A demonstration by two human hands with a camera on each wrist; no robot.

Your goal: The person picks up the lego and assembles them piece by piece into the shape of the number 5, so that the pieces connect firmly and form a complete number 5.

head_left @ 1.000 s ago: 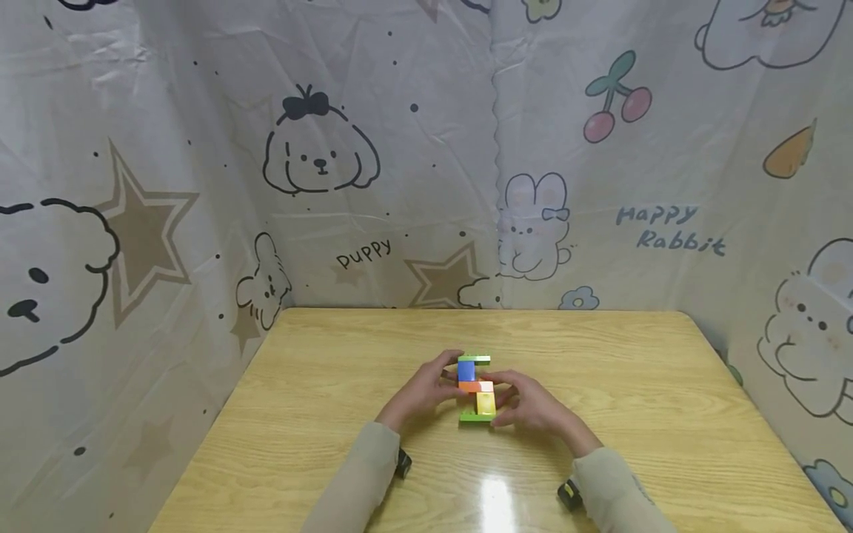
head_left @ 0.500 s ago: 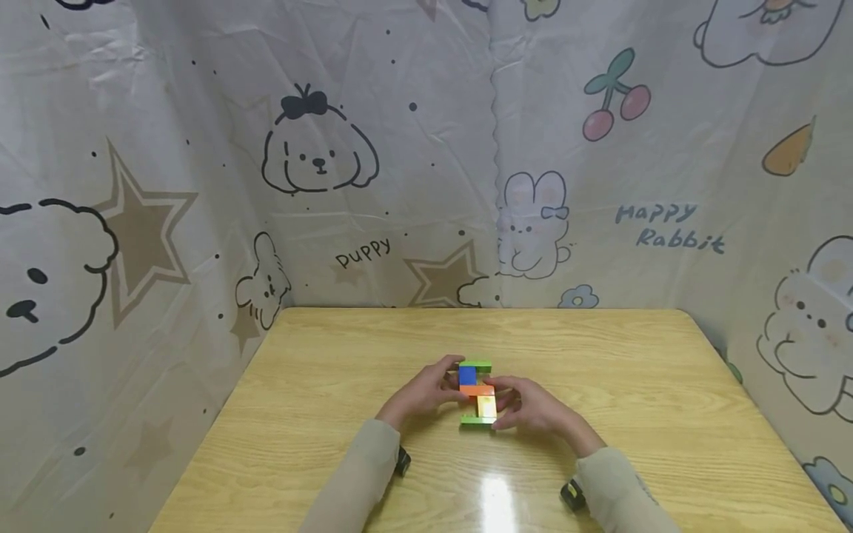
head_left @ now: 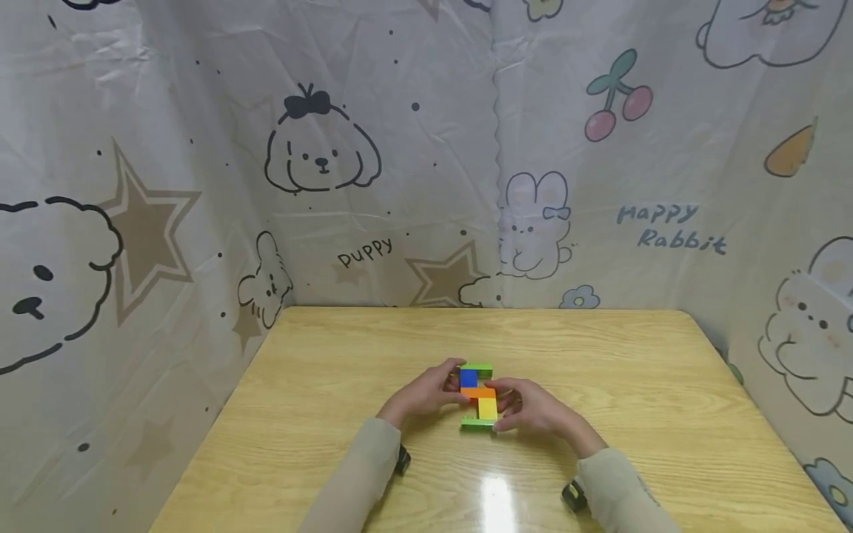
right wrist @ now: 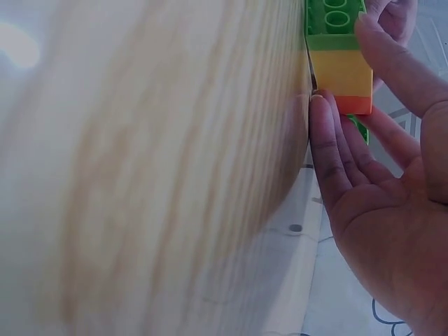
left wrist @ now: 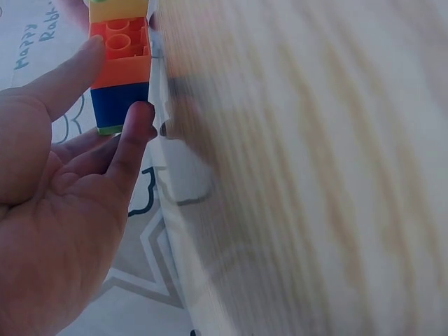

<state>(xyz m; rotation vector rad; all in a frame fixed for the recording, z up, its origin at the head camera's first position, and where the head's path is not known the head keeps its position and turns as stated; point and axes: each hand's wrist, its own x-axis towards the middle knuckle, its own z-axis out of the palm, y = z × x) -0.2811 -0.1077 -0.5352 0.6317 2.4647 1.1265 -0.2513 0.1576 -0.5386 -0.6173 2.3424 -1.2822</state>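
A joined stack of toy building bricks (head_left: 487, 409) lies on its side between both hands in the head view. From far to near it runs green, blue, orange, yellow, green, with the blue and yellow bricks offset. My left hand (head_left: 424, 391) holds its left side, thumb at the orange brick (left wrist: 126, 70) and fingers by the blue brick (left wrist: 120, 105) in the left wrist view. The right hand (head_left: 533, 407) grips the near right part; its thumb meets the near green brick (right wrist: 332, 42), while its fingers lie along the yellow brick (right wrist: 343, 72) and the orange one.
The hands work over a wood-grain table (head_left: 333, 348). Behind and beside it hang pale curtains (head_left: 426, 148) printed with cartoon animals. Dark wrist devices (head_left: 574, 495) sit at both sleeve cuffs.
The brick stack has come slightly nearer to me and tilted a little, showing more of the far green brick's face. Both hands keep their hold and shift along with it.
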